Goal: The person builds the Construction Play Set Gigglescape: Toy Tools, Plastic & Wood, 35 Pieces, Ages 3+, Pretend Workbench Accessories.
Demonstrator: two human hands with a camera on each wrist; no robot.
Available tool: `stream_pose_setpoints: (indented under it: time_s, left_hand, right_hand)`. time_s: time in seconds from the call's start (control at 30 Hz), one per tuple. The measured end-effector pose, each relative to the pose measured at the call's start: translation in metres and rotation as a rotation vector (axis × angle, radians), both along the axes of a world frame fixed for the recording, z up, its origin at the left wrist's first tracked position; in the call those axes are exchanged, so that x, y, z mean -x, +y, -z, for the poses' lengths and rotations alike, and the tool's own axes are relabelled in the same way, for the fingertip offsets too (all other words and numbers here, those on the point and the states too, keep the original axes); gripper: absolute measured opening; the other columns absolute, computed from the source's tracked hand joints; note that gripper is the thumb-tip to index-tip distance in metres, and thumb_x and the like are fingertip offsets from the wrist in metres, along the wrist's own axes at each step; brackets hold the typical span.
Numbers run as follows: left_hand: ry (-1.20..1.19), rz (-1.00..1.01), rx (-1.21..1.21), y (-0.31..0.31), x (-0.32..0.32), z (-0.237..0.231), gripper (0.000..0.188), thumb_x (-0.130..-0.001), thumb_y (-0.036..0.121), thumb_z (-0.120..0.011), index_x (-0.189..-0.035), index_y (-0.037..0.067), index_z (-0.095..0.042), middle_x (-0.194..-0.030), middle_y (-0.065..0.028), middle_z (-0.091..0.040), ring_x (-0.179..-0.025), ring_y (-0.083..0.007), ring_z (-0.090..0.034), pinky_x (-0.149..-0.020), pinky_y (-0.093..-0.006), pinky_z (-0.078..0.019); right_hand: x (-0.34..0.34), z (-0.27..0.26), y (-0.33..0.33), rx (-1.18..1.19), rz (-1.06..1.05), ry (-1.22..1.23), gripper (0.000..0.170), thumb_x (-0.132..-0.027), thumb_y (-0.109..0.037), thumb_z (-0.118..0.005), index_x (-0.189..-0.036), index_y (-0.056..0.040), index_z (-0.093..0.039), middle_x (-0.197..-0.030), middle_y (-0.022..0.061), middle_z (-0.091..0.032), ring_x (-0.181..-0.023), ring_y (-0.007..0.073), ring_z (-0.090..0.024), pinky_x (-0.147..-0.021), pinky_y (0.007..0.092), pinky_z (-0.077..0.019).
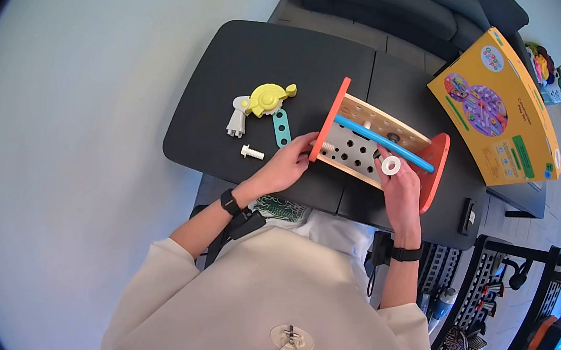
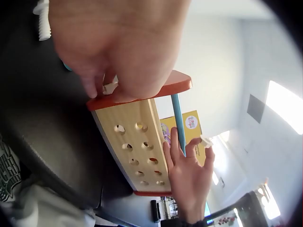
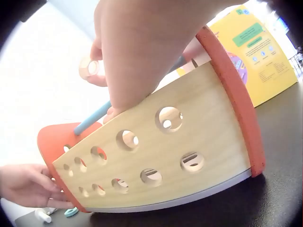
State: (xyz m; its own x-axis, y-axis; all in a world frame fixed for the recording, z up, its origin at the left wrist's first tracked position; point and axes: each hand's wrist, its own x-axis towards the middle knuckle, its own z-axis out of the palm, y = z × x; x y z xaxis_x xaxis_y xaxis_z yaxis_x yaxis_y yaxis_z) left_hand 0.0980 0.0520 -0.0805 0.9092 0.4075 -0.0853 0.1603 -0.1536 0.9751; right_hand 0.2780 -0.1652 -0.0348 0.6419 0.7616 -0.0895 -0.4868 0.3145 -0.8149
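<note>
Right of centre in the head view, a toy toolbox [image 1: 327, 121] with orange ends and perforated panels stands on the dark table [image 1: 240, 49], between the person's two hands. The left hand [image 1: 283, 167] is at the outer face of its left end, finger and thumb pinching the head of a pale bolt [image 2: 111, 88], whose threaded shaft shows on the inner side of that end. The right hand [image 1: 402, 191] is at the toolbox's near side, toward its right end; its thumb and forefinger pinch a white ring [image 1: 385, 165] above the near panel, just below the blue rod [image 1: 384, 144], apart from the bolt.

Left of the toolbox, well apart from the right hand, lie a yellow piece [image 1: 267, 100], a grey piece [image 1: 238, 115] and a teal strip [image 1: 281, 129]. A loose white screw [image 1: 252, 152] lies below them, near the left hand. At upper right stands a yellow carton [image 1: 492, 157].
</note>
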Motion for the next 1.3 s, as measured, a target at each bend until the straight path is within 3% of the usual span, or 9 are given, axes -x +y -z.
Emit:
stream_pose_setpoints:
  time_s: [0.2, 0.27, 0.3, 0.33, 0.4, 0.43, 0.77, 1.13, 1.3]
  left_hand:
    - [0.016, 0.002, -0.039, -0.019, 0.012, 0.000, 0.063, -0.100, -0.002, -0.055, -0.160, -0.003, -0.038, -0.153, -0.0201, -0.051, -0.138, -0.0299, -0.060, -0.118, -0.0413, -0.0491]
    - [0.023, 0.016, -0.030, -0.019, 0.016, 0.009, 0.063, -0.100, -0.002, -0.056, -0.160, -0.002, -0.038, -0.154, -0.0195, -0.051, -0.138, -0.0299, -0.060, -0.118, -0.0418, -0.0493]
    - [0.014, 0.017, -0.026, -0.020, 0.018, 0.015, 0.061, -0.101, -0.001, -0.057, -0.159, -0.002, -0.040, -0.154, -0.0191, -0.052, -0.136, -0.0297, -0.061, -0.116, -0.0417, -0.0504]
    - [0.004, 0.017, -0.020, -0.020, 0.020, 0.019, 0.059, -0.101, 0.001, -0.058, -0.159, -0.001, -0.042, -0.154, -0.0186, -0.053, -0.135, -0.0294, -0.062, -0.114, -0.0415, -0.0515]
    - [0.019, -0.005, 0.048, -0.018, 0.019, 0.018, 0.055, -0.103, 0.001, -0.057, -0.156, -0.001, -0.045, -0.150, -0.0187, -0.057, -0.131, -0.0290, -0.065, -0.111, -0.0404, -0.0528]
    - [0.034, -0.033, 0.112, -0.017, 0.018, 0.017, 0.051, -0.104, 0.002, -0.056, -0.154, -0.001, -0.048, -0.146, -0.0188, -0.061, -0.127, -0.0285, -0.068, -0.108, -0.0394, -0.0541]
    - [0.010, -0.145, 0.178, -0.003, 0.005, 0.029, 0.030, -0.111, 0.010, -0.054, -0.138, -0.002, -0.060, -0.123, -0.0152, -0.074, -0.109, -0.0230, -0.075, -0.094, -0.0351, -0.0581]
    - [0.098, -0.162, 0.211, -0.008, 0.005, 0.039, 0.027, -0.111, 0.016, -0.061, -0.129, -0.004, -0.062, -0.105, -0.0116, -0.075, -0.097, -0.0171, -0.073, -0.089, -0.0323, -0.0575]
    - [0.115, -0.145, 0.228, -0.010, 0.005, 0.036, 0.024, -0.113, 0.012, -0.055, -0.130, -0.004, -0.059, -0.110, -0.0079, -0.072, -0.100, -0.0109, -0.068, -0.089, -0.0280, -0.0553]
  right_hand:
    - [-0.007, -0.005, -0.001, 0.208, -0.057, -0.211, 0.029, -0.111, -0.017, -0.056, -0.121, 0.0068, -0.067, -0.144, 0.0143, -0.063, -0.141, 0.0248, -0.057, -0.120, 0.0382, -0.0433]
    - [-0.004, -0.016, 0.002, 0.438, -0.185, -0.491, 0.029, -0.111, -0.022, -0.060, -0.122, 0.0041, -0.068, -0.137, 0.0095, -0.069, -0.129, 0.0210, -0.063, -0.116, 0.0371, -0.0463]
    - [0.000, -0.017, 0.005, 0.469, -0.214, -0.608, 0.029, -0.108, -0.023, -0.064, -0.121, 0.0032, -0.068, -0.130, 0.0110, -0.072, -0.114, 0.0221, -0.068, -0.103, 0.0365, -0.0527]
    - [0.003, -0.022, 0.010, 0.472, -0.209, -0.604, 0.029, -0.108, -0.023, -0.064, -0.121, 0.0032, -0.068, -0.130, 0.0110, -0.072, -0.114, 0.0221, -0.068, -0.103, 0.0365, -0.0527]
    - [0.006, -0.033, 0.020, 0.803, -0.343, -0.899, 0.031, -0.104, -0.024, -0.068, -0.119, 0.0035, -0.069, -0.119, 0.0155, -0.074, -0.103, 0.0248, -0.070, -0.090, 0.0380, -0.0558]
    - [0.006, -0.029, 0.025, 0.785, -0.316, -0.990, 0.030, -0.102, -0.023, -0.068, -0.115, 0.0036, -0.069, -0.105, 0.0190, -0.075, -0.093, 0.0308, -0.072, -0.082, 0.0417, -0.0558]
    - [-0.003, 0.002, 0.063, 0.898, -0.433, -1.031, 0.027, -0.100, -0.020, -0.067, -0.110, 0.0040, -0.070, -0.090, 0.0193, -0.078, -0.091, 0.0388, -0.076, -0.082, 0.0462, -0.0565]
    - [-0.021, 0.017, 0.075, 0.852, -0.703, -1.001, 0.030, -0.097, -0.016, -0.071, -0.118, 0.0041, -0.069, -0.098, 0.0179, -0.079, -0.094, 0.0291, -0.077, -0.085, 0.0390, -0.0580]
    - [-0.024, 0.025, 0.076, 0.832, -0.718, -1.012, 0.030, -0.098, -0.018, -0.071, -0.119, 0.0038, -0.070, -0.098, 0.0174, -0.079, -0.091, 0.0288, -0.076, -0.083, 0.0398, -0.0573]
